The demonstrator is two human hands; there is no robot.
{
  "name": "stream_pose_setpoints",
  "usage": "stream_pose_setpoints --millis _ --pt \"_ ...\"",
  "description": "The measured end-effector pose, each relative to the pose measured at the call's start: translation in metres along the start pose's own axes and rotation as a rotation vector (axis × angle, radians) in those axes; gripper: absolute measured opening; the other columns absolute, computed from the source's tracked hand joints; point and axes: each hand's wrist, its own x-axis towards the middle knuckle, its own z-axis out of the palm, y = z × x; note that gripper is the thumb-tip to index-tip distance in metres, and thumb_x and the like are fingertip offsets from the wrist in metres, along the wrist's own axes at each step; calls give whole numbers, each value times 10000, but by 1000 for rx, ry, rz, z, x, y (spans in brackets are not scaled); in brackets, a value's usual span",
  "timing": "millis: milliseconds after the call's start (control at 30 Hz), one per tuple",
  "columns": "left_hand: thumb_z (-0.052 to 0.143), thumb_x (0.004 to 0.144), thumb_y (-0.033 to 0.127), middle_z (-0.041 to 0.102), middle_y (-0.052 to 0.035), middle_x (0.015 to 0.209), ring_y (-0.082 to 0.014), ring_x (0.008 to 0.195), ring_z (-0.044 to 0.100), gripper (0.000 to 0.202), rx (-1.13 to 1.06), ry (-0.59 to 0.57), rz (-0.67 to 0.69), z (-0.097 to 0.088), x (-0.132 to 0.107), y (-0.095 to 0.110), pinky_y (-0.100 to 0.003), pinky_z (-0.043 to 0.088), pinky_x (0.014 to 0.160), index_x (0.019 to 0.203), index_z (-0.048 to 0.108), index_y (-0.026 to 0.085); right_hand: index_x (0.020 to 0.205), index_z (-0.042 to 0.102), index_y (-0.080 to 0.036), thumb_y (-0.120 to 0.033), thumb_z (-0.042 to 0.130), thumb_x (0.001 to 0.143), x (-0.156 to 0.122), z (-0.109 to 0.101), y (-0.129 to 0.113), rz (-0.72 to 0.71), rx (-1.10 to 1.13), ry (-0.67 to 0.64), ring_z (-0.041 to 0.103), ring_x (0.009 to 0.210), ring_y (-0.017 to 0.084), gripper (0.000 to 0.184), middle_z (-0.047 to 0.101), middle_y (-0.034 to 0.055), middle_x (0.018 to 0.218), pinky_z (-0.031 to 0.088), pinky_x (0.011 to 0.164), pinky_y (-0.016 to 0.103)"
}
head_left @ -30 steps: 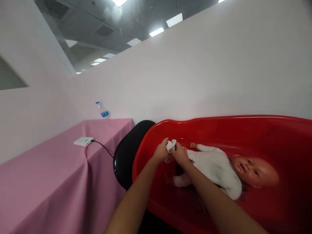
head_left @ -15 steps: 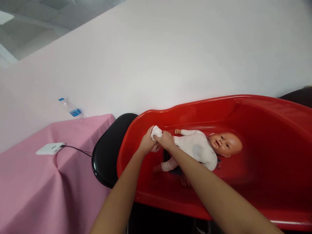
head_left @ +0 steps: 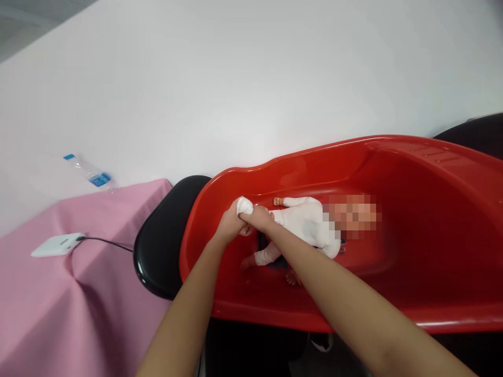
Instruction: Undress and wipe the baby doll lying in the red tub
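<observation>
A bunched white cloth (head_left: 244, 206) pokes up between my two hands. My left hand (head_left: 229, 224) is closed around it from the left, and my right hand (head_left: 259, 218) grips it from the right; the hands touch. Below and beside them lies a baby doll (head_left: 308, 224) in a white long-sleeved suit, on its back with its head to the right. One bare foot (head_left: 247, 261) of the doll shows under my hands, while the other leg is partly hidden by them. The doll rests inside a red baby bathtub (head_left: 412, 230).
Left of the tub is a black seat (head_left: 165, 246). A pink cloth (head_left: 35, 314) covers the surface at far left, with a white device (head_left: 58, 245) and its black cable (head_left: 110, 242) on it. A plastic bottle (head_left: 89, 172) lies on the white surface (head_left: 220, 78) behind.
The view has shifted, so the tub, doll and bottle sit further left and higher. Both hands keep their grip on the cloth, which is bunched slightly tighter.
</observation>
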Motion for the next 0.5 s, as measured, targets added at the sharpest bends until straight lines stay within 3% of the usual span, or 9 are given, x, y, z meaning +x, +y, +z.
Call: stream_pose_setpoints --millis 100,167,267,400,500 --pt "727 773 280 736 -30 1113 -232 987 678 549 40 -19 -28 3 1 -5 -311 515 843 1299 577 234 1046 746 -201 -572 571 882 -2 -2 0 -14 8 -61 618 1119 313 441 750 107 1017 345 1080 523" --pt "715 779 277 741 -28 1069 -233 956 679 515 76 -33 -52 5 1 -8 -305 507 809 1277 588 235 1058 734 -207 -540 546 904 -5 -3 0 -16 -2 -61 639 1087 307 412 751 102 1032 343 1080 530" --pt "705 777 256 737 -21 1040 -219 914 673 488 98 -41 -43 8 2 -12 -289 494 766 1252 593 239 1090 706 -179 -523 488 951 -11 -4 -3 -43 -31 -32 648 1083 306 431 745 126 1068 321 1098 525" --pt "706 741 213 726 -31 949 -204 804 659 520 64 -62 -43 8 2 -12 -277 492 695 1250 594 212 1060 693 -147 -489 288 1042 -18 -8 -5 -116 -23 33 645 1080 288 530 734 154 1077 347 1062 459" --pt "681 750 206 734 -51 980 -207 777 663 674 51 -4 -60 7 2 -8 -285 500 677 1406 529 219 1204 638 -146 -522 380 1017 -19 -6 -2 -130 20 51 615 1126 291 492 713 147 1160 369 1023 422"
